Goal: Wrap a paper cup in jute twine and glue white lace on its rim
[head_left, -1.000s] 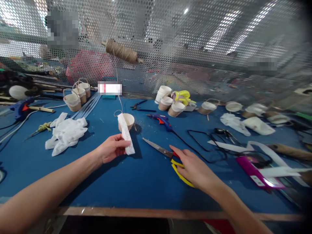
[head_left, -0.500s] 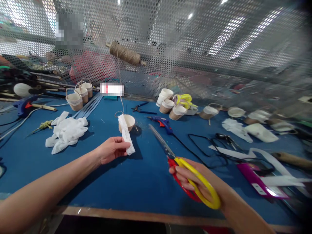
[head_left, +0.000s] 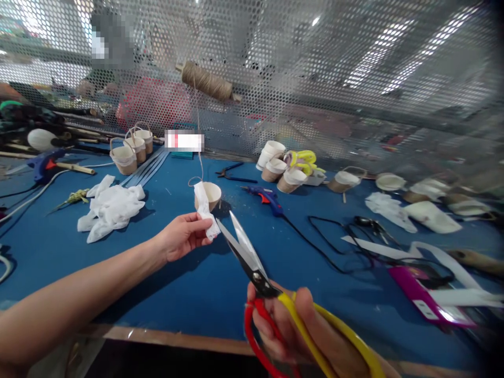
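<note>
My left hand [head_left: 181, 237] pinches the lower end of a white fabric strip [head_left: 205, 209], held upright above the blue table [head_left: 189, 283]. My right hand [head_left: 303, 336] grips scissors [head_left: 252, 262] with one red and one yellow handle. Their blades are spread apart, and the tips point at the strip's lower end. Just behind the strip stands a small paper cup [head_left: 211, 195]. A twine strand hangs down to it from a spool [head_left: 207, 82] mounted on the perforated mesh screen.
A pile of white fabric [head_left: 110, 207] lies at left. A blue glue gun [head_left: 265, 197] with a black cord is right of the cup. Small cup baskets [head_left: 132, 149], paper cups [head_left: 281, 169], pliers [head_left: 228, 172] and white strips [head_left: 413, 252] lie around. A person sits behind the mesh.
My right hand picked the scissors up off the table, raised them and swung them left toward the strip with the blades spreading. The left hand stayed nearly still.
</note>
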